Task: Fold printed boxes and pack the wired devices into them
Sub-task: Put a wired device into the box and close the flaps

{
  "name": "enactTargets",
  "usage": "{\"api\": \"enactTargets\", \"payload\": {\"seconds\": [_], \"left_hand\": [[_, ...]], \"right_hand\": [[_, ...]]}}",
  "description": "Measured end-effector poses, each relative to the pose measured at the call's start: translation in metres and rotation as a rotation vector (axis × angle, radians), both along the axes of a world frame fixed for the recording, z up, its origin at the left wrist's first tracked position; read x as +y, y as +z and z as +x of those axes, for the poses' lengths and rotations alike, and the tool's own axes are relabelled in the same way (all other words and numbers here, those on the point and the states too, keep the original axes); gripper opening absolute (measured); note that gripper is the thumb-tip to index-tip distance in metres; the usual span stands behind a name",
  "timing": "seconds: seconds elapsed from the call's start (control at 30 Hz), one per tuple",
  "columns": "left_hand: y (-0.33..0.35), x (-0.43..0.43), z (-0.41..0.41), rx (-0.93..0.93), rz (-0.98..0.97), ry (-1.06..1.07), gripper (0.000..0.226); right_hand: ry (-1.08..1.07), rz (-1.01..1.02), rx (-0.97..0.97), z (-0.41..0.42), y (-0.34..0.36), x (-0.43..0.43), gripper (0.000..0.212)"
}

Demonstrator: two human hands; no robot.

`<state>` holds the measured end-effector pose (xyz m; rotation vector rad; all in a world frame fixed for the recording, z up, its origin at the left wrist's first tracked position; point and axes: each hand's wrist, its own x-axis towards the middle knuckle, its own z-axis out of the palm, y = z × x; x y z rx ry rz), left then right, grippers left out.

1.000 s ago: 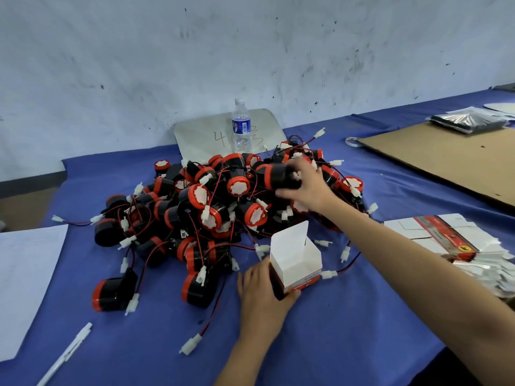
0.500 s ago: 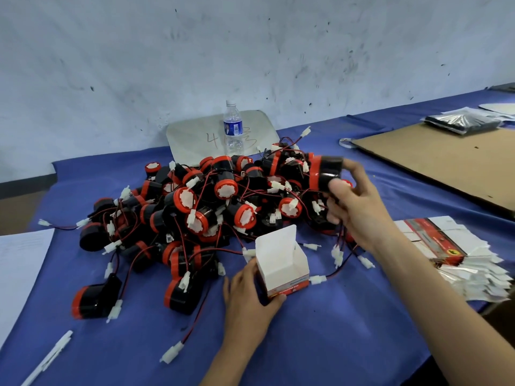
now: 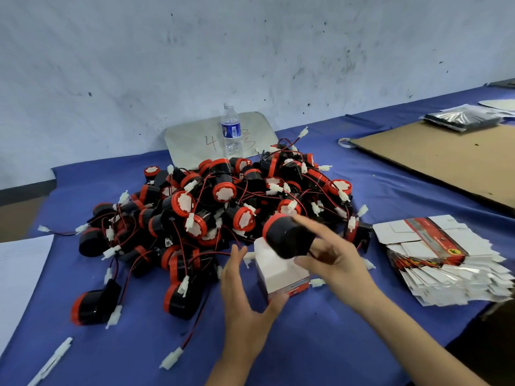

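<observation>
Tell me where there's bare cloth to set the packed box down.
Free: cloth between the box and the near edge; the strip between pile and cardboard; near-left, between pen and loose connector. Crowded: the pile, and the flat-box stack on the right.

Pale blue-white painted wall (image 3: pixel 250 51) fills the top half, scuffed, with dark specks and smudges all over. Long counter under a dark blue cloth (image 3: pixel 306 344) runs along it and off to the right. Dark baseboard strip (image 3: pixel 25 189) at far left, with brownish floor (image 3: pixel 16 215) below it. Grey rounded board (image 3: pixel 192 140) leans against the wall, a clear plastic water bottle (image 3: pixel 231 129) standing upright in front of it. Flat brown cardboard sheet (image 3: pixel 446 160) lies on the counter at right. Light is even and soft.
</observation>
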<state>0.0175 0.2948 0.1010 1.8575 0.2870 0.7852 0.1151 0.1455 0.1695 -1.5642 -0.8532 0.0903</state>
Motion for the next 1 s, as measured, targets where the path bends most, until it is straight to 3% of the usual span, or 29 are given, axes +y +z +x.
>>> {"api": "enactTargets", "payload": {"seconds": [0.1,0.23,0.4,0.5,0.6,0.7,0.9,1.0], "left_hand": [[0.002,-0.004,-0.003,-0.079,0.015,0.004,0.075],[0.001,-0.003,-0.002,-0.167,-0.001,0.063,0.066],[-0.009,0.005,0.001,-0.297,0.138,0.098,0.075],[-0.014,0.009,0.003,-0.353,0.19,0.075,0.058],[-0.013,0.011,0.005,-0.411,0.365,0.088,0.051],[-0.013,0.011,0.008,-0.42,0.493,0.118,0.046],[-0.007,0.007,0.005,-0.357,0.492,0.089,0.044],[-0.002,-0.003,0.005,-0.192,0.237,0.008,0.07]], "right_hand": [[0.004,-0.199,-0.255,-0.013,-0.009,0.006,0.064],[0.052,-0.255,-0.453,-0.021,-0.011,0.008,0.063],[-0.107,-0.455,-0.252,-0.012,0.014,-0.006,0.046],[-0.062,-0.43,-0.119,-0.02,0.027,-0.012,0.051],[-0.069,-0.514,-0.262,-0.039,0.025,-0.006,0.074],[-0.123,-0.537,-0.317,-0.051,0.019,0.004,0.076],[-0.201,-0.459,-0.339,-0.05,0.015,0.011,0.06],[-0.321,-0.414,-0.272,-0.037,0.012,0.014,0.053]]}}
